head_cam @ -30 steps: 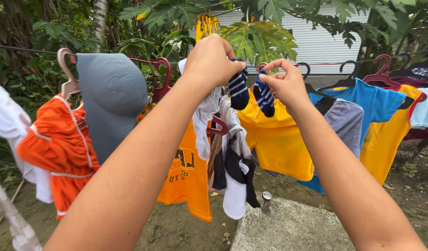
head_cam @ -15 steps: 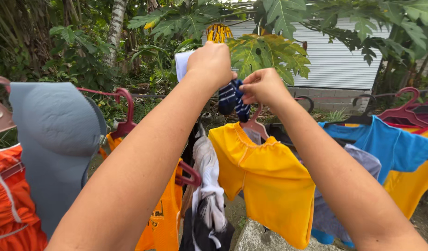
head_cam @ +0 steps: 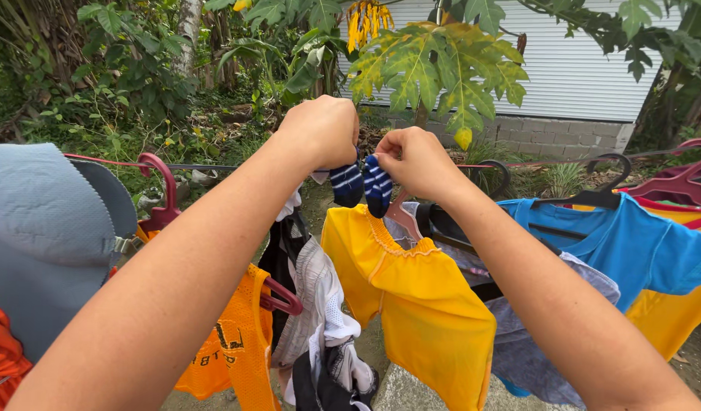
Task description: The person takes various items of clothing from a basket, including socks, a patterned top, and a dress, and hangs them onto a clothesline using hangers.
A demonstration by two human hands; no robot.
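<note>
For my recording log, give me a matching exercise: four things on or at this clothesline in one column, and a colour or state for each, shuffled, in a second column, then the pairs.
Things:
1. striped sock
2. small shirt
3. T-shirt
4. padded garment

Descriptions:
A. plain yellow, hanging on a pink hanger
B. grey, at the left edge
C. navy and white, pinched by the left hand and the right hand
D. blue, on a black hanger

Pairs: 1-C, 2-A, 3-D, 4-B
</note>
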